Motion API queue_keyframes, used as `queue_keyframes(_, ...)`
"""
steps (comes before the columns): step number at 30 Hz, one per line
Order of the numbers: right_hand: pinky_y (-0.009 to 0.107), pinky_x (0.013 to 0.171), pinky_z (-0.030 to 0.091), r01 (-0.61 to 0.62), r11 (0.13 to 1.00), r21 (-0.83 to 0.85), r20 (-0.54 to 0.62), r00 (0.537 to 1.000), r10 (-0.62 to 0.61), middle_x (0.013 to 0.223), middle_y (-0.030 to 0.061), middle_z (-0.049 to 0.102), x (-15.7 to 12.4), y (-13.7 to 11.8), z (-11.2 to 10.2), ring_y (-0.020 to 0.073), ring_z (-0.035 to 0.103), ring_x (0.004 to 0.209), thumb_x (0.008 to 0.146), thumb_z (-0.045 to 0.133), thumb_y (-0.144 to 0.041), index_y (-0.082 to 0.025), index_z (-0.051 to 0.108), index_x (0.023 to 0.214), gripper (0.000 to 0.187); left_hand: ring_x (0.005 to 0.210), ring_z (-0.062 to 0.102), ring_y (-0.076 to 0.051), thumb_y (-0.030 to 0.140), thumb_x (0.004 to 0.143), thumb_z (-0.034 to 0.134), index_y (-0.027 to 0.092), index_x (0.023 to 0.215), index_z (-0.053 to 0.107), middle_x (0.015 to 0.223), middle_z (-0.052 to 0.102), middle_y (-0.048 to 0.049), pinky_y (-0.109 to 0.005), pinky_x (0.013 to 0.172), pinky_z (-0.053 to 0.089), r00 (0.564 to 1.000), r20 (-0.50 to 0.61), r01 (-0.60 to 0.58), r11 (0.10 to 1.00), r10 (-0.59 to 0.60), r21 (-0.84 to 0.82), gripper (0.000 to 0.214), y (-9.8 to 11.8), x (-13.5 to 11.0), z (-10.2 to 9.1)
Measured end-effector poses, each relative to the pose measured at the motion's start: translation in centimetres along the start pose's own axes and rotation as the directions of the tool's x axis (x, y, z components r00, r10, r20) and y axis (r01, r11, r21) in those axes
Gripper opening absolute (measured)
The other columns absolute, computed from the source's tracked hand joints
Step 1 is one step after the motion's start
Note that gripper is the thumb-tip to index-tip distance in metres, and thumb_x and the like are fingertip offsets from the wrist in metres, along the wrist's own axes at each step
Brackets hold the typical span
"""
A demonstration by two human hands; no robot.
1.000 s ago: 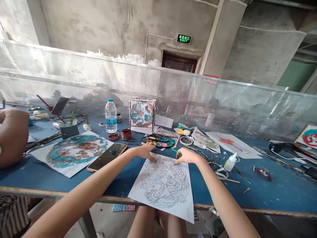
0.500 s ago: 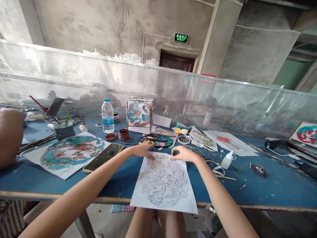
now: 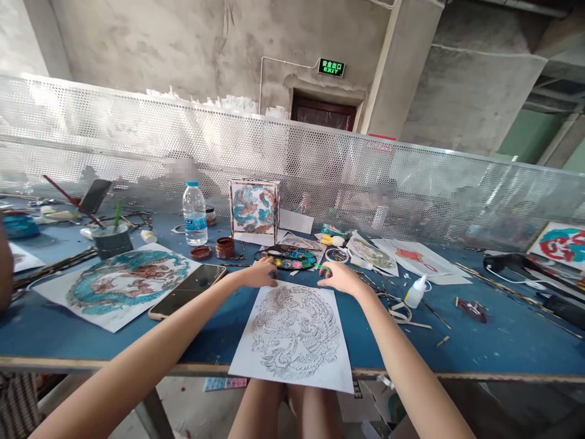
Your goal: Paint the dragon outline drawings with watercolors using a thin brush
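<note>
A white sheet with a round dragon-like line drawing [image 3: 297,335] lies in front of me, its lower end over the table edge. My left hand [image 3: 258,272] is by its upper left corner, palm down and thumb apart from the fingers. Beyond the fingers sits a dark paint palette [image 3: 292,259] with several coloured wells. My right hand [image 3: 340,278], near the upper right corner, has its fingers closed on a thin green paintbrush [image 3: 324,267]; most of the brush is hidden. Whether either thumb touches the paper is hard to tell.
On the left are a painted dragon sheet [image 3: 132,280], a phone [image 3: 189,291], a water cup [image 3: 113,241] and a bottle [image 3: 195,213]. A framed painting [image 3: 255,210] stands behind the palette. Rightward lie a glue bottle [image 3: 415,292] and bamboo strips [image 3: 402,314]. A perforated metal screen [image 3: 329,164] closes the back.
The line drawing has slid and turned slightly left. My right hand has shifted a little to the right, away from the sheet's top edge. The view has moved slightly.
</note>
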State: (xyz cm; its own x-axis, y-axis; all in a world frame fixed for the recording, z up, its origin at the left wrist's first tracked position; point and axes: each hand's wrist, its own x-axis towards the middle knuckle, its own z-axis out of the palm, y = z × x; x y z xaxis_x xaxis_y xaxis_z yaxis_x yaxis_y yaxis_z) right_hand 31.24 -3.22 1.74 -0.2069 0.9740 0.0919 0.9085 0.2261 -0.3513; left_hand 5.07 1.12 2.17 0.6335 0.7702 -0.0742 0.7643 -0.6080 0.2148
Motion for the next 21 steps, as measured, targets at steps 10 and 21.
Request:
queue_keyframes(10, 0.029, 0.087, 0.035, 0.035, 0.998, -0.042, -0.005, 0.999, -0.035, 0.111, 0.0102, 0.053, 0.8, 0.0, 2.0, 0.0209, 0.046, 0.108, 0.066, 0.042, 0.001, -0.016, 0.053, 0.1, 0.039, 0.108, 0.042, -0.027, 0.035, 0.069, 0.052, 0.019, 0.089, 0.06, 0.105, 0.048, -0.0086, -0.036, 0.09, 0.037, 1.0, -0.013, 0.016, 0.998, -0.016, 0.067, 0.027, 0.4, -0.3, -0.2)
queue_keyframes(21, 0.031, 0.086, 0.036, -0.078, 0.997, -0.016, -0.296, 0.953, 0.07, 0.103, 0.0092, 0.057, 1.3, 1.1, 1.1, 0.0215, 0.05, 0.099, 0.073, 0.047, -0.012, -0.015, 0.058, 0.091, 0.021, 0.097, 0.051, -0.024, 0.021, 0.079, 0.041, 0.015, 0.084, 0.066, 0.095, 0.061, -0.0095, -0.032, 0.084, 0.041, 0.948, -0.316, 0.113, 0.959, -0.027, 0.258, 0.026, -1.2, 0.6, 0.5)
